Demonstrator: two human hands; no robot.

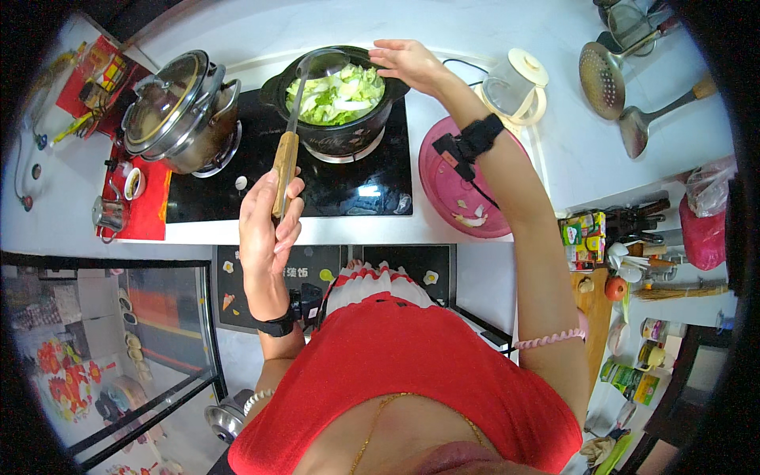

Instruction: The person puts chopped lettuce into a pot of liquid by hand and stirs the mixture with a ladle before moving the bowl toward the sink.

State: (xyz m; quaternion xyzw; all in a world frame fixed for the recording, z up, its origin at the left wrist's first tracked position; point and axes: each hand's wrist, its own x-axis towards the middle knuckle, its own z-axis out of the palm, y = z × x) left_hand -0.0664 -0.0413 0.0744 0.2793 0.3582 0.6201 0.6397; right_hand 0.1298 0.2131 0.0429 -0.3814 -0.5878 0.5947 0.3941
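Note:
My left hand [270, 219] is closed around the wooden handle of a metal ladle [285, 166]. The ladle's bowl lies at the far side of a black two-handled pot [350, 135], over chopped leafy greens [338, 98]. Fingers extended, my right hand [407, 62] is at the pot's right rim and holds nothing; whether it touches the rim cannot be told. The pot stands on the right burner of a black glass cooktop [350, 184]. Right of the cooktop, a pink plastic basin [436, 196] holds a few leaf scraps.
A lidded steel pot [196, 136] occupies the left burner. A small bowl of dark sauce [135, 183] and a metal cup [110, 214] are on a red mat at left. Beyond the basin stands a glass-and-cream kettle [510, 89]; a skimmer [602, 80] and turner [635, 127] are at right.

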